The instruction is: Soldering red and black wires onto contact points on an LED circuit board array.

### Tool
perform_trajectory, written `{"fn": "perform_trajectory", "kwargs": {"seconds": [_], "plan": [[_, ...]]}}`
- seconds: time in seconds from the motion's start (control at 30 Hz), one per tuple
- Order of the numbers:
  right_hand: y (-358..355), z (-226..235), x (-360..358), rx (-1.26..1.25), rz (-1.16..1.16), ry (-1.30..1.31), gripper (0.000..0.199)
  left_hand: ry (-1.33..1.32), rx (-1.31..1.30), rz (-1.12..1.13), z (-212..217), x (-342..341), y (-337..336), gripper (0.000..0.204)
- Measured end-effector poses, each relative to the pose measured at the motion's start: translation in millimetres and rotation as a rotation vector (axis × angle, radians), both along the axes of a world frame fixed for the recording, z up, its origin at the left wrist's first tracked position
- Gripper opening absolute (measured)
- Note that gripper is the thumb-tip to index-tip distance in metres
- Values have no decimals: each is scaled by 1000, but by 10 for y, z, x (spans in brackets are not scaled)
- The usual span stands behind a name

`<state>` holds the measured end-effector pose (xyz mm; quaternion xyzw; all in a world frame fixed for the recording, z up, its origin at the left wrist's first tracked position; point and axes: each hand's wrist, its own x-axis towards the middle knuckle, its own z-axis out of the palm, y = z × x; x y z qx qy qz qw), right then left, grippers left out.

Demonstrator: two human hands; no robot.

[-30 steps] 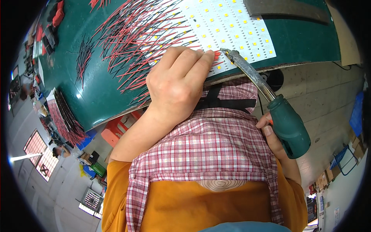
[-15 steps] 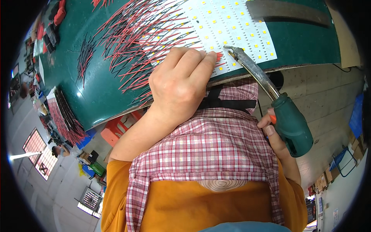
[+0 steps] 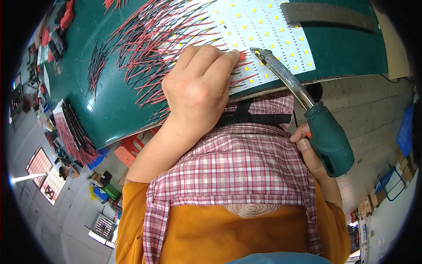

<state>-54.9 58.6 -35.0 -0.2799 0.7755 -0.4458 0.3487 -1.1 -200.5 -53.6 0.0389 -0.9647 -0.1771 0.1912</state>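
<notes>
My left hand (image 3: pixel 193 90) is closed at the board's near edge, pinching a small bunch of red wires (image 3: pixel 242 57) whose ends stick out past the fingertips. Under it lies a white LED board (image 3: pixel 274 34) dotted with yellow LEDs. My right hand (image 3: pixel 311 154) is wrapped round the green handle of a soldering iron (image 3: pixel 332 138), the handle hiding most of its fingers. The iron's bent, dark tip hovers over or touches the board just right of the wire ends; which of the two I cannot tell. Many red and black wires (image 3: pixel 149 48) fan across the board's left part.
A dark flat bar (image 3: pixel 329 16) crosses the board's far right corner. The green table (image 3: pixel 110 121) also carries a small bundle of dark wires (image 3: pixel 97 66) on the left. Beyond its left edge hang more wired boards (image 3: pixel 74 136). A red stool (image 3: pixel 127 149) stands below the table.
My left hand has shifted slightly left and away from me with the red wires. The iron's tip has followed leftward and farther over the board. A red wire now shows below my fingertips.
</notes>
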Motion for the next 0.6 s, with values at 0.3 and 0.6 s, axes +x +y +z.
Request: {"fn": "perform_trajectory", "kwargs": {"seconds": [0.3,0.6], "plan": [[-37,-18,5,23,-96,-68,10,14,-55,8,-19,-22,19,18],[-65,66,5,-107,-213,-345,7,16,-53,20,-12,-9,24,18]]}}
